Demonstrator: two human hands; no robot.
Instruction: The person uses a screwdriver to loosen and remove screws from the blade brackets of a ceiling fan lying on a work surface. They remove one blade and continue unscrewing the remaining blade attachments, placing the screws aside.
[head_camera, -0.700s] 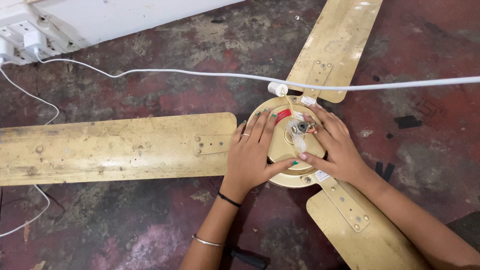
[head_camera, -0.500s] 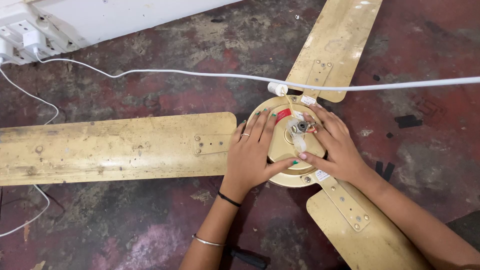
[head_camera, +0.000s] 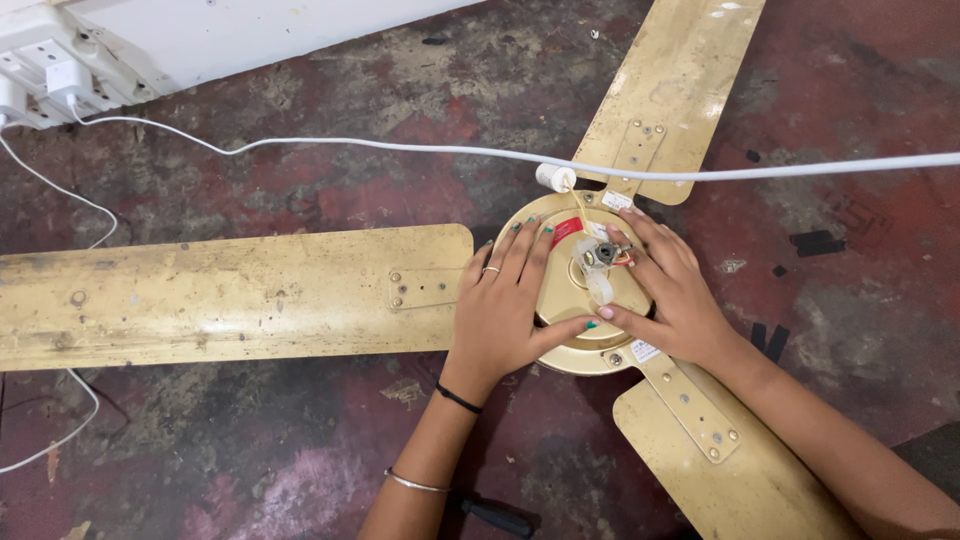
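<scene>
Left hand (head_camera: 502, 315): open grip, palm flat on fan motor housing (head_camera: 562, 290)
Right hand (head_camera: 672, 292): open, fingers spread on housing's right side
Floor (head_camera: 300, 190): white cable (head_camera: 400, 150) on far side

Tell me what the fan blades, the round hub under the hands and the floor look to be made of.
Fan blades: likely sheet metal, gold paint, dull and speckled; thin, flat, screwed on.
Hub: probably metal too, same gold finish, smoother sheen.
Floor: looks like cement, red coat worn to grey patches.
</scene>
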